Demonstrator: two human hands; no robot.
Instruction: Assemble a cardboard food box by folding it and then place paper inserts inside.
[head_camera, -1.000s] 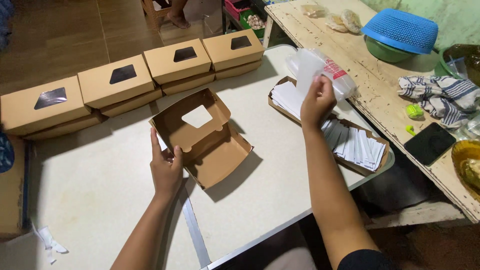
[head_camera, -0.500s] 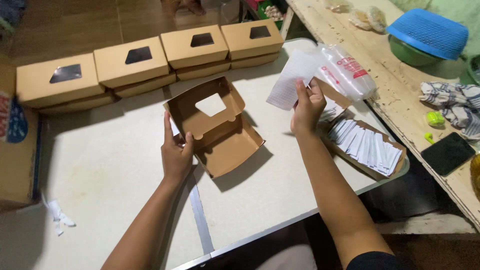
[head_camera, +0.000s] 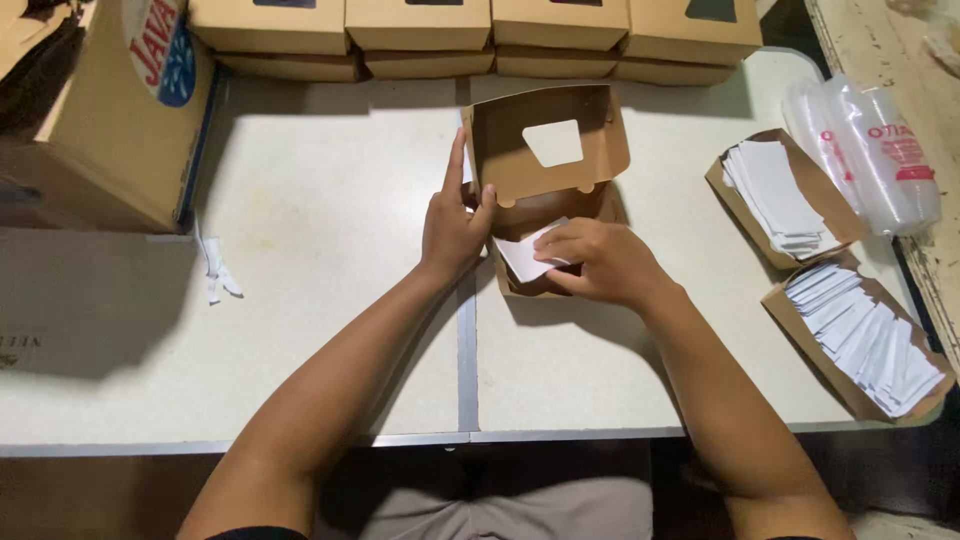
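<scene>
An open brown cardboard box (head_camera: 545, 150) with a window cut in its raised lid sits in the middle of the white table (head_camera: 330, 330). My left hand (head_camera: 452, 225) grips the box's left wall, index finger pointing up along the lid edge. My right hand (head_camera: 600, 262) holds a white paper sheet (head_camera: 525, 255) and presses it down inside the box's base. The box's bottom is mostly hidden by my right hand.
A row of closed brown window boxes (head_camera: 470, 30) lines the far edge. Two open brown trays of white paper sheets (head_camera: 780, 195) (head_camera: 865, 335) lie at right, beside a clear plastic bag of cups (head_camera: 870, 150). A large cardboard carton (head_camera: 120, 110) stands at the left.
My right hand took a white sheet from the right side and brought it down into the open box. My left hand stays on the box's left wall. The camera view shifted left.
</scene>
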